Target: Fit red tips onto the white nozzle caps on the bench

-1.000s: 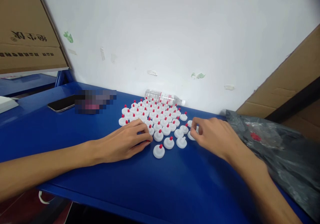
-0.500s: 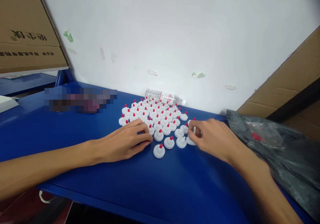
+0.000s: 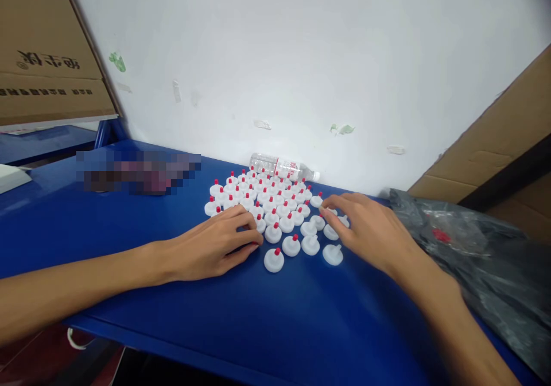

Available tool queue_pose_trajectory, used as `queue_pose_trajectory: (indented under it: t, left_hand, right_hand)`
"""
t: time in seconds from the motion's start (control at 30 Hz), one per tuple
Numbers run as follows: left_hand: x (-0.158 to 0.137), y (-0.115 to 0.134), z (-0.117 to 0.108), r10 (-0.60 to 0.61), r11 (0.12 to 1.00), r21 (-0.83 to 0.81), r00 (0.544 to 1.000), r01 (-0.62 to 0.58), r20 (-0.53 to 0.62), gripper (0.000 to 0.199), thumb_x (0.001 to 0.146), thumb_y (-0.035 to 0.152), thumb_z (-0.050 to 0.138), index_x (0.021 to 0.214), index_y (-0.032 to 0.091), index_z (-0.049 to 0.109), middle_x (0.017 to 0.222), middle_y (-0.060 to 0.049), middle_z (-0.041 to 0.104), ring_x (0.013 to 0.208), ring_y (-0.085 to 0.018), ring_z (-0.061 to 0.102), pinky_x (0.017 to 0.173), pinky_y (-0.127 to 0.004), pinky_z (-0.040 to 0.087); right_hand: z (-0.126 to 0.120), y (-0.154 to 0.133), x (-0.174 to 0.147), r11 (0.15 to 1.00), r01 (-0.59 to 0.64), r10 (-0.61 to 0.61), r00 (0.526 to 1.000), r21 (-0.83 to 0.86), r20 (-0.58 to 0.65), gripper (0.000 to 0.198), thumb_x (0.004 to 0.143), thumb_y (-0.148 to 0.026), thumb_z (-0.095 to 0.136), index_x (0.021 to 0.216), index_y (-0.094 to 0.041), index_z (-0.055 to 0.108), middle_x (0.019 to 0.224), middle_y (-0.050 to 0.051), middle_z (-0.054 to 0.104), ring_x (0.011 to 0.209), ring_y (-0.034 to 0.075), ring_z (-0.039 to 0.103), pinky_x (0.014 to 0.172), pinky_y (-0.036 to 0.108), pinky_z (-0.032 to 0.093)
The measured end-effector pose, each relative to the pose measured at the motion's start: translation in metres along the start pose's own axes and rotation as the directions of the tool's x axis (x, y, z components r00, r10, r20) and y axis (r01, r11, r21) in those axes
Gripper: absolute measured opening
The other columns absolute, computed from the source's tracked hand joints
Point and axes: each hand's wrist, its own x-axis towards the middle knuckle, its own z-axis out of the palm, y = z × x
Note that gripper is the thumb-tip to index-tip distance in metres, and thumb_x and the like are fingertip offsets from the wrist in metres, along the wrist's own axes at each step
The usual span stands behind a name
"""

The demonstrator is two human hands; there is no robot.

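Many round white plastic pieces (image 3: 272, 234) with upright nozzles stand grouped on the blue table, most with a small red cap (image 3: 295, 238) on the tip. Several at the right, such as the bare nozzle piece (image 3: 333, 254), have no red cap. My left hand (image 3: 224, 242) rests beside the group with fingers curled; a bit of red shows between thumb and finger, apparently a cap. My right hand (image 3: 365, 231) reaches over the right side. Its thumb and forefinger come together at the red tip of one piece (image 3: 317, 223); the other fingers partly cover pieces behind.
A clear plastic bottle (image 3: 282, 168) lies behind the group along the white wall. At the right, a dark plastic bag (image 3: 486, 282) carries a clear bag with red bits (image 3: 456, 234). Cardboard (image 3: 51, 47) stands at the left. A blurred-out patch (image 3: 138, 173) covers something on the table.
My right hand has shifted left and away from me, its fingers now at another piece. A capless piece that was partly under it now lies uncovered, nearer the front. My left hand has stayed put.
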Motion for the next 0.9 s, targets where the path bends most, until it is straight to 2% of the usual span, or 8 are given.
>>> queue_pose_trajectory:
  t: [0.13,0.23,0.37,0.53,0.7,0.9]
  left_hand:
    - [0.000,0.000,-0.001,-0.005,1.000,0.006,1.000,0.005,0.012,0.020,0.105,0.019,0.049,0.113,0.020,0.068,0.109,-0.009,0.063,0.100,-0.022,0.056,0.085,-0.034,0.048]
    - [0.000,0.000,-0.001,-0.009,1.000,0.016,1.000,0.008,0.022,0.021,0.105,0.019,0.048,0.114,0.020,0.067,0.109,-0.009,0.063,0.100,-0.022,0.056,0.085,-0.034,0.048]
    - [0.000,0.000,-0.001,-0.004,1.000,0.004,1.000,0.004,0.008,0.020,0.104,0.018,0.050,0.113,0.021,0.067,0.109,-0.009,0.063,0.100,-0.022,0.057,0.085,-0.033,0.048]
    - [0.000,0.000,0.001,-0.006,1.000,0.002,1.000,0.006,0.003,0.020,0.104,0.018,0.051,0.114,0.021,0.067,0.110,-0.009,0.063,0.100,-0.022,0.057,0.086,-0.033,0.049]
    - [0.000,0.000,0.000,-0.016,1.000,0.008,0.999,0.016,0.032,0.020,0.105,0.019,0.049,0.115,0.021,0.066,0.111,-0.009,0.062,0.101,-0.022,0.056,0.087,-0.033,0.047]
    - [0.001,0.002,-0.001,-0.037,0.999,-0.018,0.998,0.037,0.044,0.020,0.107,0.020,0.047,0.120,0.021,0.062,0.112,-0.008,0.060,0.102,-0.021,0.054,0.090,-0.034,0.045]
  right_hand:
    - [0.010,-0.001,0.001,0.996,0.080,-0.084,0.992,0.045,0.097,0.044,0.109,-0.047,0.035,0.124,-0.026,0.070,0.119,0.005,0.076,0.112,0.029,0.064,0.089,0.040,0.044]
    - [0.015,-0.002,0.003,0.988,0.141,-0.149,0.976,0.060,0.161,0.048,0.111,-0.044,0.029,0.117,-0.023,0.072,0.123,0.005,0.075,0.115,0.028,0.064,0.094,0.041,0.043]
    - [0.013,-0.003,0.003,0.990,0.135,-0.138,0.983,0.033,0.124,0.053,0.112,-0.040,0.023,0.102,-0.022,0.071,0.102,0.005,0.077,0.097,0.025,0.068,0.084,0.039,0.043]
    - [0.011,-0.002,0.003,0.995,0.062,-0.058,0.997,-0.081,0.049,0.038,0.108,-0.039,0.041,0.123,-0.021,0.071,0.108,0.010,0.078,0.099,0.028,0.070,0.085,0.040,0.043]
    - [0.013,-0.003,0.004,0.990,0.038,-0.024,0.994,-0.137,0.105,0.025,0.103,-0.030,0.053,0.111,-0.022,0.076,0.093,0.007,0.077,0.090,0.027,0.069,0.076,0.037,0.041]
    - [0.010,-0.003,0.004,0.996,0.033,-0.025,0.996,-0.087,0.090,0.022,0.103,-0.024,0.055,0.104,-0.025,0.076,0.094,0.002,0.078,0.086,0.024,0.070,0.070,0.034,0.039]
